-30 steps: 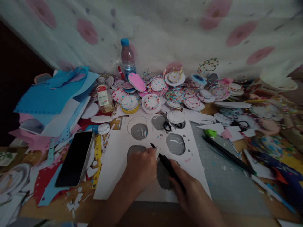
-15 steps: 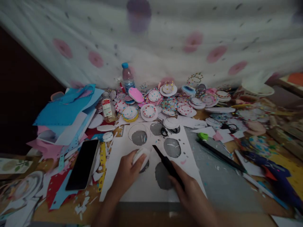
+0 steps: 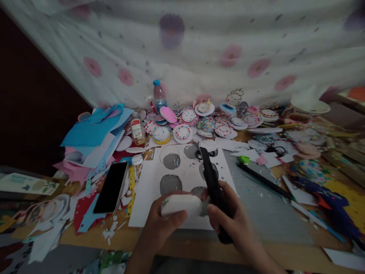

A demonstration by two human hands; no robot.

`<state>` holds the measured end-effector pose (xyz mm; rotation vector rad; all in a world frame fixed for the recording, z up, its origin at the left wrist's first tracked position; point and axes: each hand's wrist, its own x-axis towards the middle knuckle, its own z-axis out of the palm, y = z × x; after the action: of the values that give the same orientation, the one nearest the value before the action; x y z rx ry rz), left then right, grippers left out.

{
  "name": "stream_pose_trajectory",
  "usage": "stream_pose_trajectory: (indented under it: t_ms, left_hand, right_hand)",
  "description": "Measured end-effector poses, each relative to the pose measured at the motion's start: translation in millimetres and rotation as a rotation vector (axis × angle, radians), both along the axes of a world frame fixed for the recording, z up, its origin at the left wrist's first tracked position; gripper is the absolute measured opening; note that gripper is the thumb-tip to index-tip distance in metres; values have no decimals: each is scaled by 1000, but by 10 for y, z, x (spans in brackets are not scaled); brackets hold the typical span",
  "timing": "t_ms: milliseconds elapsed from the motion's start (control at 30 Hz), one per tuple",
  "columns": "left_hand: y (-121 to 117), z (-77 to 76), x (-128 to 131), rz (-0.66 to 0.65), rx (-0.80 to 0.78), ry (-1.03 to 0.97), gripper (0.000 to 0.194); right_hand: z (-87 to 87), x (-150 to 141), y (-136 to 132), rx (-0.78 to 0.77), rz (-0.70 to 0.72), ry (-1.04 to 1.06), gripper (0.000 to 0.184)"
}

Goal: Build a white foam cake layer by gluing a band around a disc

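Holding a thick, rounded, white piece (image 3: 184, 204), material unclear, in left hand (image 3: 160, 224), thumb across its near side; gripping a long black cutter (image 3: 212, 182) in right hand (image 3: 235, 214) with fingers wrapped round it, tilted tip-forward. Observed beyond, in white rectangular paper sheet (image 3: 151, 179): several round holes (image 3: 171, 184) already cut, broad margins uncut. Noted farther back: bead-trimmed white discs (image 3: 183, 133), apparently finished.

The hands (image 3: 161, 225) hold a white piece (image 3: 181, 204), left, and black cutter (image 3: 213, 182), right, above holed paper (image 3: 148, 192).
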<state>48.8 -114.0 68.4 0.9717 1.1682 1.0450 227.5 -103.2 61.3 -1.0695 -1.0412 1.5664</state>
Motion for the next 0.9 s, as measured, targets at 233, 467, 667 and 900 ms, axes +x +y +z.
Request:
stream_pose_trajectory:
  t_ms: [233,467,667,900]
  left_hand:
    - [-15,136,73,-224,189,27,50]
    - [114,45,-11,-385,53,83,58]
    - [310,103,91,-231,350,625,58]
    - [524,30,220,-290,654,996,81]
  right_hand:
    - [-70,-9,18,30,15,-13,43]
    - [-158,67,149,200,126,-183,38]
    - [-123,150,340,90,3,-132,35]
    - [-122,70,476,-116,93,-61,55]
